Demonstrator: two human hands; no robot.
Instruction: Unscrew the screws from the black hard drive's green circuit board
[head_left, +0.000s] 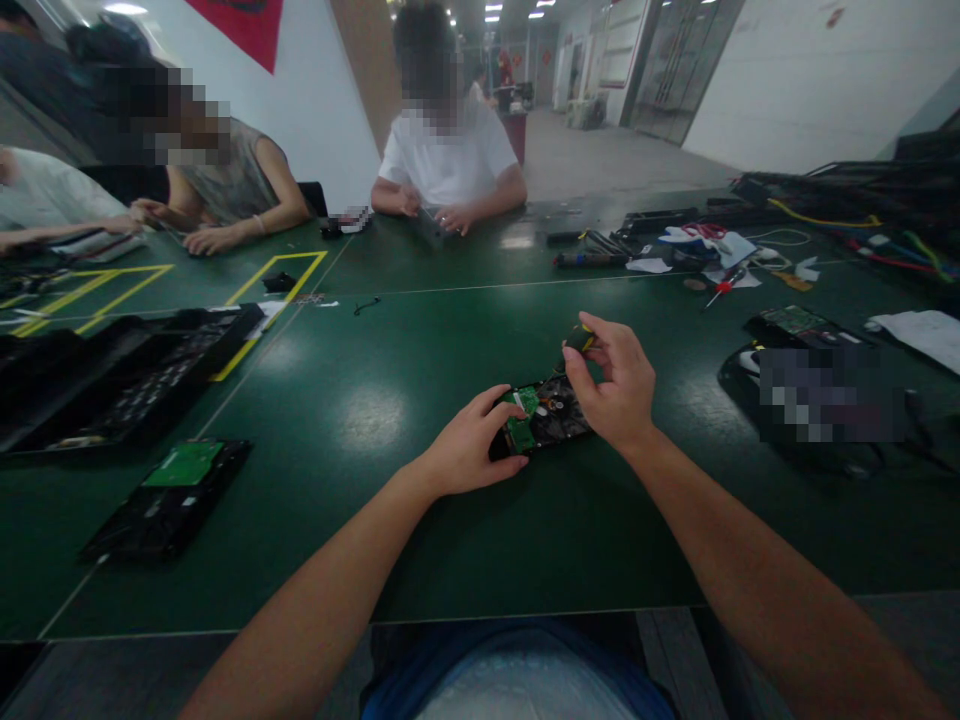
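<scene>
A green table [300,510] bears what looks like a black hard drive [561,425], right of centre. The left hand [466,445] clasps its left end, partly covering a green circuit board [529,398]; the right hand [621,390] pinches a screwdriver [576,341] over its far edge. 1 similar drive [161,512] lies near left.

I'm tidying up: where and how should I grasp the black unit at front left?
Take the black unit by both long edges at its near end, probably from the near side: it lies flat, green board towards the far end.
</scene>
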